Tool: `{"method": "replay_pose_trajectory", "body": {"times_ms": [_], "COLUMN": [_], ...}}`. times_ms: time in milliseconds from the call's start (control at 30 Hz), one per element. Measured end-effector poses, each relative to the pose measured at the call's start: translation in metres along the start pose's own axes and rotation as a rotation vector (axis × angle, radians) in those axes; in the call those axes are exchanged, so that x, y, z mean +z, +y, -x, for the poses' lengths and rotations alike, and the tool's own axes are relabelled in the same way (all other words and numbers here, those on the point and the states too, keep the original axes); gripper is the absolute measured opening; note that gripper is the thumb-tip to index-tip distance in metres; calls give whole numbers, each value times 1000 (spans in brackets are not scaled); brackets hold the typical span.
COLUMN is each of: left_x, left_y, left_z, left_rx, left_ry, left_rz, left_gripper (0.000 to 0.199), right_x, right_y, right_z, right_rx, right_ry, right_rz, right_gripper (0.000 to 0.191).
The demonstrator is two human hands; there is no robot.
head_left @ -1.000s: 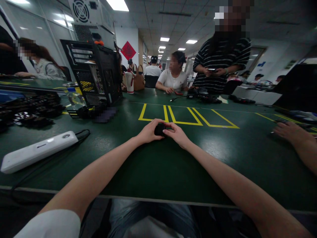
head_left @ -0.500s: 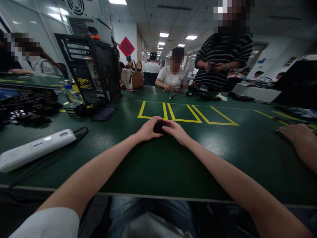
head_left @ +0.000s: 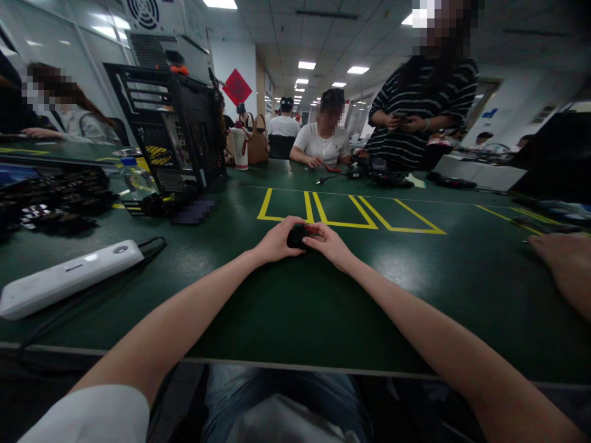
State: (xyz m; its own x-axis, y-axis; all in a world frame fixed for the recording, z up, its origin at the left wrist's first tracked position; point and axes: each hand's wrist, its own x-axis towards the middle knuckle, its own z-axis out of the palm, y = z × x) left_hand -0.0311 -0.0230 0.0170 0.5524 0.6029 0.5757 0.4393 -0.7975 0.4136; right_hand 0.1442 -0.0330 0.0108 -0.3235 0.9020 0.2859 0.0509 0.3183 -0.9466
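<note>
One small black object (head_left: 296, 238) was on or just above the green table (head_left: 295, 307), the left hand (head_left: 276, 241) curled around it, the right hand's (head_left: 331, 245) bent fingers gripping its right side.

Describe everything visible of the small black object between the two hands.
The small black object looks dark all over, its visible outline roughly rounded; material and separate parts can't be made out. It is just on the near side of the yellow tape outlines on the green tabletop. The left hand curls around its left side; the right hand grips its right. Its underside is hidden.
</note>
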Motion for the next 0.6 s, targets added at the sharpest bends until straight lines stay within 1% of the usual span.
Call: {"method": "replay_pose_trajectory", "body": {"times_ms": [100, 167, 267, 367, 433, 533, 600], "left_x": [0, 0, 0, -1, -1, -1, -1], "left_y": [0, 0, 1, 1, 1, 1, 0], "left_z": [0, 0, 0, 0, 0, 0, 1], "left_rx": [-5, -9, -12, -8, -3, 3, -2], "left_ry": [-1, -2, -3, -5, -7, -7, -7], "left_rz": [5, 7, 8, 5, 6, 16, 17], "left_gripper": [60, 59, 59, 60, 59, 59, 60], "right_x": [-1, -1, 0, 0, 0, -1, -1], "right_y": [1, 1, 0, 1, 2, 3, 3], "right_z": [1, 2, 3, 3, 2, 0, 0], "right_rx": [7, -16, -44, -24, -22, -12, 12], "right_ry": [-24, -42, -27, -10, 1, 16, 0], "right_rz": [-8, -31, -25, -9, -9, 14, 25], "right_gripper": [34, 35, 32, 26, 26, 32, 34]}}
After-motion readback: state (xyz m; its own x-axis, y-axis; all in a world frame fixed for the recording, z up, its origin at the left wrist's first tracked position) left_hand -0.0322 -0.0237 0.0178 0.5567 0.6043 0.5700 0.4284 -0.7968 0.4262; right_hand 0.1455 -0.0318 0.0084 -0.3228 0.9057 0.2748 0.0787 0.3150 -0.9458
